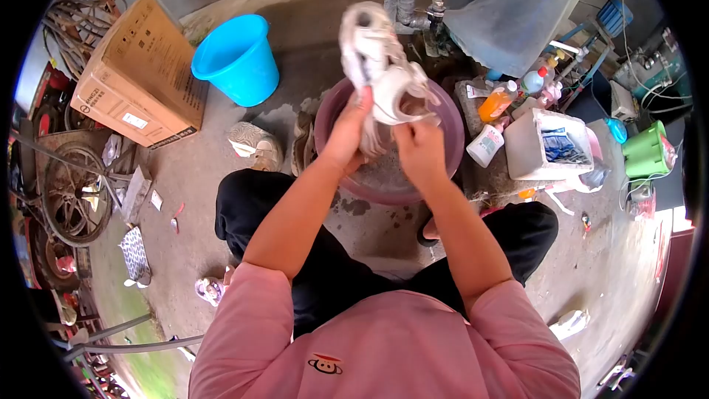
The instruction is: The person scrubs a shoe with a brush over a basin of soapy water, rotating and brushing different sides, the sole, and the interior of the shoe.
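A white lace-up sneaker (380,66), slightly blurred, is held up over a pinkish-purple basin (452,129) with its toe end pointing away from me. My left hand (350,133) is closed round the shoe's left side, its thumb lying along the upper. At the shoe's opening my right hand (421,149) is closed in a fist on the rim; its fingertips are hidden. Below both hands, greyish water shows in the basin. To the left of the basin another pale shoe (255,146) lies on the concrete floor.
A blue bucket (240,66) and a large cardboard box (140,77) stand to the left. On the right, a ledge bears a white bottle (485,145), an orange bottle (498,101) and a white foam box (526,149). A water pipe (437,1) rises behind the basin.
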### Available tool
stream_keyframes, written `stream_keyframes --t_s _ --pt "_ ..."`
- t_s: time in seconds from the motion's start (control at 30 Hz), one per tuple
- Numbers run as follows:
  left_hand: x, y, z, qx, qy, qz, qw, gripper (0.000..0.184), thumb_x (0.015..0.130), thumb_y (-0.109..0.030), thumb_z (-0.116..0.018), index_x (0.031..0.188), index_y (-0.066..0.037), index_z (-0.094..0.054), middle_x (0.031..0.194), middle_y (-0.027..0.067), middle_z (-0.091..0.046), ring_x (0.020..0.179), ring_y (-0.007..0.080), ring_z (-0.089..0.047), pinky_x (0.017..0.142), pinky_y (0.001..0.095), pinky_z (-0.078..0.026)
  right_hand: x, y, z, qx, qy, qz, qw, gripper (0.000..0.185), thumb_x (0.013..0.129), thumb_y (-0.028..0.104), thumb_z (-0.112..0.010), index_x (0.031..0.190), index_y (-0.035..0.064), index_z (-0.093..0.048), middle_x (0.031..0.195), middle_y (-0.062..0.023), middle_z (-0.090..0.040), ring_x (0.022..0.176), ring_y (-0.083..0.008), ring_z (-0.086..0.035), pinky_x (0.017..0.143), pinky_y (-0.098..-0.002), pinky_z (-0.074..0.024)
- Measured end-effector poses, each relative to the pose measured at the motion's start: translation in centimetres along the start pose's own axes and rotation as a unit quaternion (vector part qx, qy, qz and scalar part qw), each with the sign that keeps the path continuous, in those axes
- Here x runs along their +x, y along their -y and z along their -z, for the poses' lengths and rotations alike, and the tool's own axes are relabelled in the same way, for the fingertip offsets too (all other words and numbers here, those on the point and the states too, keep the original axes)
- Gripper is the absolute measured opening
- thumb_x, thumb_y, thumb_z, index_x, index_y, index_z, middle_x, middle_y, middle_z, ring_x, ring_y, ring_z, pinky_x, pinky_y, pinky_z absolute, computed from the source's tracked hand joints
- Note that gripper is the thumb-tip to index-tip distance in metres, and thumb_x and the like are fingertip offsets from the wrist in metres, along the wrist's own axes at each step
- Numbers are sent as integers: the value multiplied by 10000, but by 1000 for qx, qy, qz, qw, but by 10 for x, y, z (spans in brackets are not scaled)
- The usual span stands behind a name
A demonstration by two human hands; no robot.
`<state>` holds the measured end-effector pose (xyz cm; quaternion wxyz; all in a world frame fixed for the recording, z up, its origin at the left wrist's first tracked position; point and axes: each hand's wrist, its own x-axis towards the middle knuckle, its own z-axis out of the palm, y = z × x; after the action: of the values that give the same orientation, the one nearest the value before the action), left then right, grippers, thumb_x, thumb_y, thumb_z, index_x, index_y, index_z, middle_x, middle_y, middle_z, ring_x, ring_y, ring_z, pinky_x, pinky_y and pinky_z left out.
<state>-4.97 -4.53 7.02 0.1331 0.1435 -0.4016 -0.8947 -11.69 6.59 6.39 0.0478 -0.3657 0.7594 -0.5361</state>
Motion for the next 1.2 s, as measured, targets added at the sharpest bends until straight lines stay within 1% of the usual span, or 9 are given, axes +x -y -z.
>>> stream_keyframes --t_s 0.13,0.23,0.3,0.37,0.53,0.57,0.7,1.0,1.2 --pt "5 -22 17 -136 -67 -50 987 496 857 -487 -402 1143 -88 -473 1062 92 -559 956 221 -539 839 357 -423 -43 7 -4 57 69 -7 996 344 827 138 -559 1167 111 -517 643 -192 -540 510 -248 -556 508 -280 -430" --pt "3 -15 22 -219 -10 -9 976 447 860 -454 -401 1130 -108 -484 1048 74 -565 924 225 -550 806 355 -444 -49 0 -5 43 54 48 996 319 839 120 -553 1156 99 -532 709 -131 -615 546 -76 -496 507 -238 -402" --pt "8 10 26 -255 137 -2 957 425 862 -437 -398 1127 -116 -486 1045 69 -566 926 225 -551 797 354 -451 -37 13 -7 -70 61 107 990 321 822 125 -566 1142 120 -543 661 -148 -576 518 -175 -529 482 -282 -401" --pt "5 25 11 -265 0 46 963 403 858 -417 -401 1126 -127 -486 1008 73 -570 883 226 -561 724 372 -477 -19 19 -14 -129 31 139 981 337 788 134 -588 1122 158 -555 590 -151 -511 502 -318 -506 452 -351 -388" --pt "1 -3 17 -224 -51 55 972 541 846 -577 -292 993 -103 -507 836 83 -558 681 240 -525 568 405 -441 -47 8 3 -168 84 158 969 377 791 134 -590 1161 177 -532 567 -119 -511 467 -265 -509 435 -334 -390" --pt "6 -8 35 -211 -20 58 976 613 824 -607 -273 1131 -107 -451 923 161 -548 701 319 -536 563 454 -437 -55 3 6 -171 85 153 970 379 791 129 -590 1163 178 -531 567 -115 -512 464 -259 -507 433 -331 -390" --pt "20 3 27 -282 -146 12 948 552 860 -527 -285 1122 -69 -449 954 145 -542 749 325 -502 624 468 -410 -44 1 3 -153 32 166 974 392 790 166 -598 1172 210 -523 535 -83 -503 423 -233 -498 404 -323 -392" --pt "-4 -36 1 -277 -62 -42 958 464 921 -360 -206 1227 -61 -386 1197 115 -472 1071 256 -468 926 372 -341 -51 0 -7 -65 14 157 985 376 792 135 -599 1160 174 -535 574 -101 -534 464 -238 -529 436 -310 -412" --pt "1 -7 -6 -223 -149 -39 963 335 871 -385 -411 1025 -104 -508 850 52 -562 760 189 -537 672 322 -443 -28 21 -5 -80 10 173 982 383 793 92 -587 1168 141 -526 602 -122 -548 469 -247 -529 450 -307 -417"
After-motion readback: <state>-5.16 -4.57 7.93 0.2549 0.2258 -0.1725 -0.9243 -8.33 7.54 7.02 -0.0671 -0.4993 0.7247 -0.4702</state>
